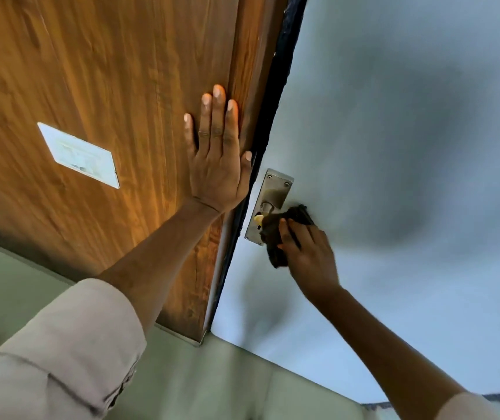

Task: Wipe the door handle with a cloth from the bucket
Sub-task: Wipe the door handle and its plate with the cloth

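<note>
One cloth (276, 237), gripped in the right hand (309, 256), covers the one handle (265, 209); left hand (216, 165) flat, fingers spread, on the wood panel (106, 71).

Glossy wood panel (106, 86), brushed-metal handle plate (273, 192), dark cloth (276, 237).

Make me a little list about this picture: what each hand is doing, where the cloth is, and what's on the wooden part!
left hand: flat and open, palm pressed on the wooden panel
right hand: closed grip on the dark cloth
cloth: bunched over the door handle, hiding most of it
handle plate: metal, screws at the top, fixed to the grey door
wooden panel: carries a white rectangular plate
bucket: not in view
</note>
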